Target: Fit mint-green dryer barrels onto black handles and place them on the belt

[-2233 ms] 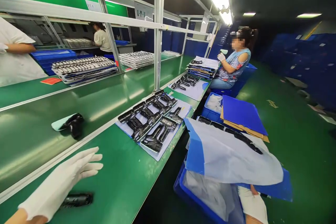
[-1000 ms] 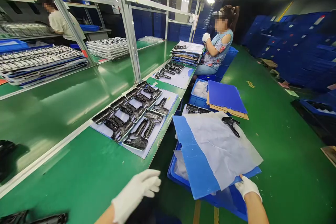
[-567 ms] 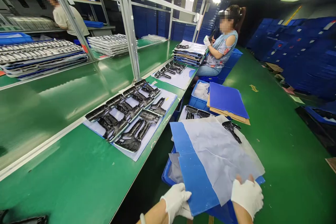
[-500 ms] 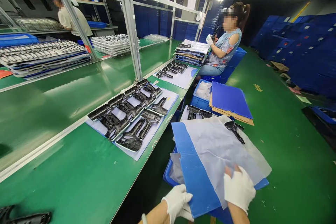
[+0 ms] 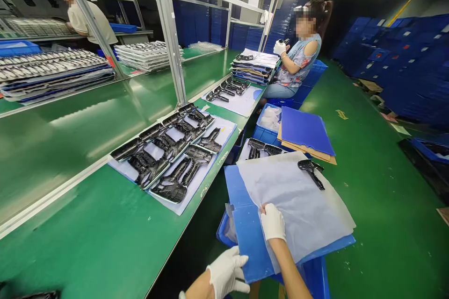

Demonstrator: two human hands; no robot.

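My right hand [image 5: 273, 223], in a white glove with bare fingertips, pinches the left part of a thin white sheet [image 5: 298, 215], and creases run out from the fingers. Beneath that sheet lies a blue plastic board [image 5: 247, 224], its left strip uncovered. My left hand [image 5: 228, 268], also gloved, is at the board's near left corner with fingers apart, against its edge. Toward the sheet's far right rests a black pistol-shaped plastic shell [image 5: 311, 172]. More black shells [image 5: 264, 148] show behind the sheet.
On the green bench [image 5: 105, 215] to the left, black shell halves [image 5: 168, 149] lie in rows on a sheet. Blue and brown boards [image 5: 307, 131] sit beyond my work, near a blue crate [image 5: 264, 135]. A seated co-worker [image 5: 298, 56] handles a dark part; another person [image 5: 91, 18] stands far left.
My right hand has moved left across the white sheet and now pinches its left part. My left hand has shifted slightly left, its fingers more spread. The camera view has shifted a little.
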